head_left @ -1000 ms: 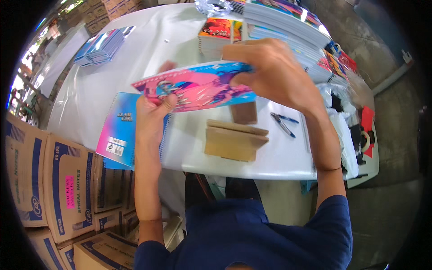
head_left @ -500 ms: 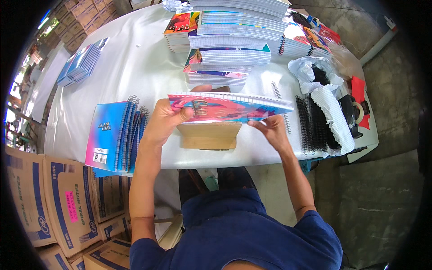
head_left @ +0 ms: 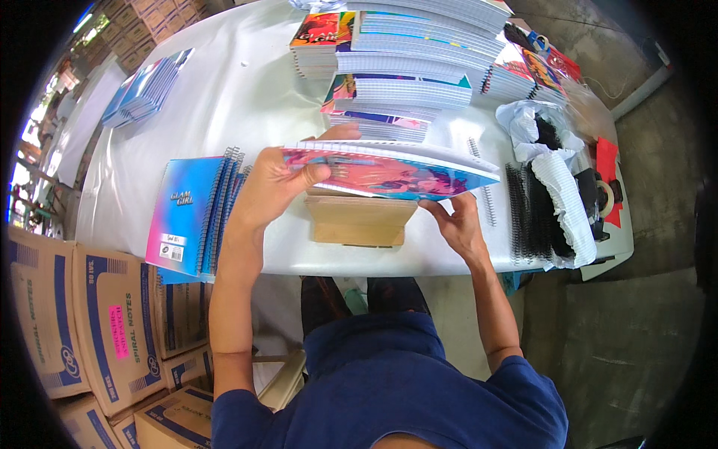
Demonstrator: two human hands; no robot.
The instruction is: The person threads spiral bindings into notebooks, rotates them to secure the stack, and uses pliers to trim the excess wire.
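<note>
A notebook (head_left: 404, 173) with a pink and blue illustrated cover is held up in front of me, tilted, with a row of punched holes along its upper edge; I see no spiral in it. My left hand (head_left: 283, 179) grips its left end, thumb on the cover and fingers behind. The thumb and fingers of my right hand (head_left: 458, 223) pinch its lower edge near the right end. Just beneath stands a brown cardboard piece (head_left: 357, 224), partly hidden by the notebook. To its left lies a pile of spiral-bound blue and pink notebooks (head_left: 187, 206).
Tall stacks of unbound notebooks (head_left: 407, 90) stand at the back. Black spiral coils (head_left: 523, 213), crumpled white paper (head_left: 557, 198) and a tape roll (head_left: 606, 196) lie at right. More blue notebooks (head_left: 148, 90) sit far left. Cardboard boxes (head_left: 112, 322) are stacked beside the table.
The view has shifted slightly. The notebook has tilted, its right side lower toward my right hand, and its pages now fan apart a little at the upper right. Both hands keep their hold.
</note>
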